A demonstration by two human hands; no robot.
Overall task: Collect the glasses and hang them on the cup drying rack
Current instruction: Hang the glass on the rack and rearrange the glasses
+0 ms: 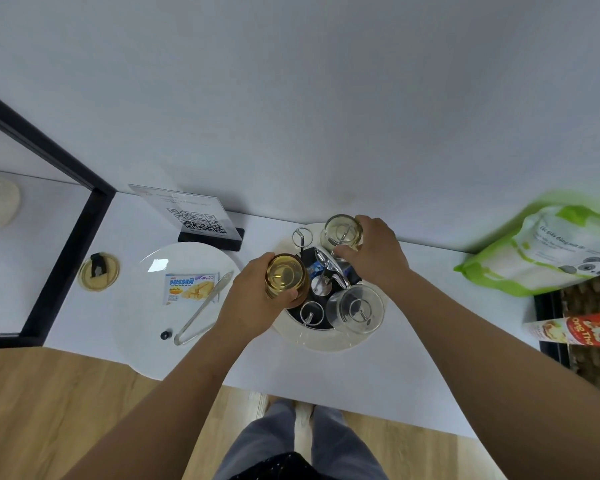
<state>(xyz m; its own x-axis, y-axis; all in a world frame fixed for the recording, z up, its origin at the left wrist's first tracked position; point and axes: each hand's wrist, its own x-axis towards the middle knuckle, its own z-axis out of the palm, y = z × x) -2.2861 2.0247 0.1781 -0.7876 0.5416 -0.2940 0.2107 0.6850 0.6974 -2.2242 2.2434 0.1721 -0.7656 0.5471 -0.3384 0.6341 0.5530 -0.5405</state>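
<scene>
The carton (582,330) and green bag (541,251) are cut off at right.

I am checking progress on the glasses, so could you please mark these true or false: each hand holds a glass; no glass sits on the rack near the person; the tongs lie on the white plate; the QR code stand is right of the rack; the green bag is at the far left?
1. True: the left hand holds an amber glass, the right hand a clear glass.
2. False: an upturned glass sits on the cup drying rack.
3. True: the tongs lie on the white plate.
4. False: the QR code stand is to its left.
5. False: the green bag is at the right.
</scene>
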